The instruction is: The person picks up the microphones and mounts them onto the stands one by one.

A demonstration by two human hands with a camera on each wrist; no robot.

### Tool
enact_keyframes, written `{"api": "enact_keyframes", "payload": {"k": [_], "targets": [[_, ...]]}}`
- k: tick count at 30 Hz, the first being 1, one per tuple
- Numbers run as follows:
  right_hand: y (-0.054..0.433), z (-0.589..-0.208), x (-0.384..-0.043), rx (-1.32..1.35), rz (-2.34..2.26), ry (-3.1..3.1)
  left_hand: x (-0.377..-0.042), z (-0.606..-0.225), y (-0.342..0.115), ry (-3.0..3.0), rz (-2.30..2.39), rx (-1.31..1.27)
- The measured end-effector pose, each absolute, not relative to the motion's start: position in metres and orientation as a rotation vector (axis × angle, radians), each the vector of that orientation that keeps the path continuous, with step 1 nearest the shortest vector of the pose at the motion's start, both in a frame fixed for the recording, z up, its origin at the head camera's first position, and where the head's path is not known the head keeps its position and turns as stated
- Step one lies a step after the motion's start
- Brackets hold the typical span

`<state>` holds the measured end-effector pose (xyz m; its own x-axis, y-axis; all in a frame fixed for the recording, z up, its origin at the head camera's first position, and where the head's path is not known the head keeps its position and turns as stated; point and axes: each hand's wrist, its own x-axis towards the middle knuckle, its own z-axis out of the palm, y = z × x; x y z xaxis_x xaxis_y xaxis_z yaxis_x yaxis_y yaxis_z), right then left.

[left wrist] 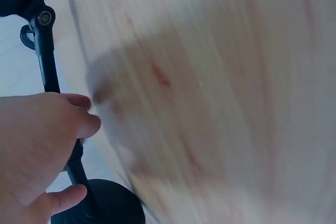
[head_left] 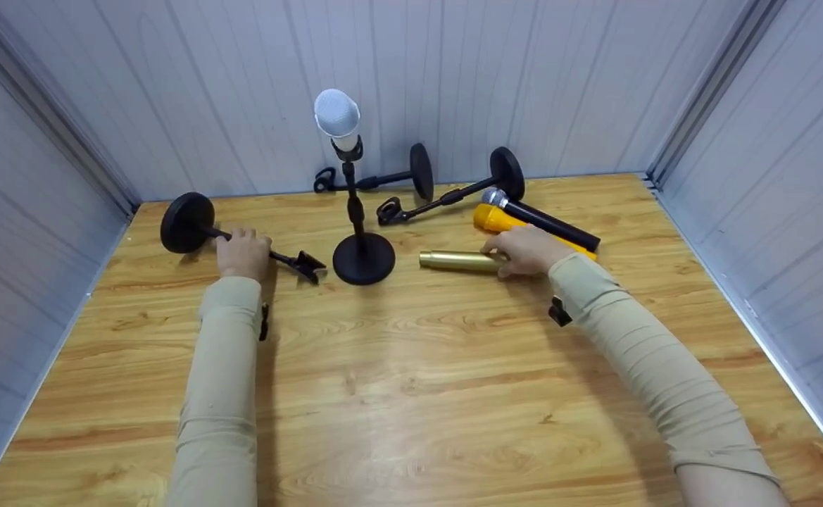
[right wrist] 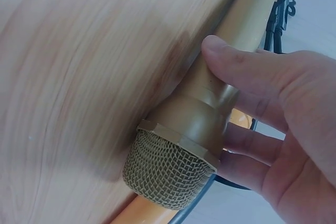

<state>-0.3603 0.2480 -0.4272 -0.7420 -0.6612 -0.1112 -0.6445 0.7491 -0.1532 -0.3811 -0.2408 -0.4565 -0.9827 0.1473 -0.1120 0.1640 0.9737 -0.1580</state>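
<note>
My left hand [head_left: 243, 253] grips the pole of a black desktop microphone stand [head_left: 187, 222] at the left of the table. The stand lies tilted, its round base toward the back left and its clip toward the right. In the left wrist view, fingers and thumb close around the stand's pole [left wrist: 47, 66]. A gold microphone [head_left: 457, 261] is held by my right hand [head_left: 527, 250] at centre right, low over the wood. The right wrist view shows the thumb across its body and the mesh head [right wrist: 168, 166] toward the wrist.
Between the hands stands an upright stand [head_left: 363, 258] bearing a white microphone [head_left: 337, 116]. Two more black stands, one behind [head_left: 422, 172] and one nearer [head_left: 506, 174], lie near the back wall. A black microphone [head_left: 552, 222] and an orange microphone [head_left: 493, 218] lie beyond my right hand. Panels wall the table [head_left: 411, 394].
</note>
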Motion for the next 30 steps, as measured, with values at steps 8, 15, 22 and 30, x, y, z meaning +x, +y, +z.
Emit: {"api": "enact_keyframes", "payload": {"k": [8,15,22,30], "targets": [[0.249,-0.429,-0.362,-1.005,-0.159,2.787,-0.377,-0.463,-0.248,3.018,-0.247,0.229],[0.249,-0.43,-0.362,-1.032,-0.159,2.788,-0.372,-0.461,-0.257,3.011,-0.299,0.222],[0.249,-0.431,-0.361,-1.034,-0.17,2.795,-0.367,-0.454,-0.26,3.028,-0.248,0.253],[0.251,-0.429,-0.36,-1.024,-0.139,2.762,-0.36,-0.454,-0.256,3.052,-0.263,0.338]]}}
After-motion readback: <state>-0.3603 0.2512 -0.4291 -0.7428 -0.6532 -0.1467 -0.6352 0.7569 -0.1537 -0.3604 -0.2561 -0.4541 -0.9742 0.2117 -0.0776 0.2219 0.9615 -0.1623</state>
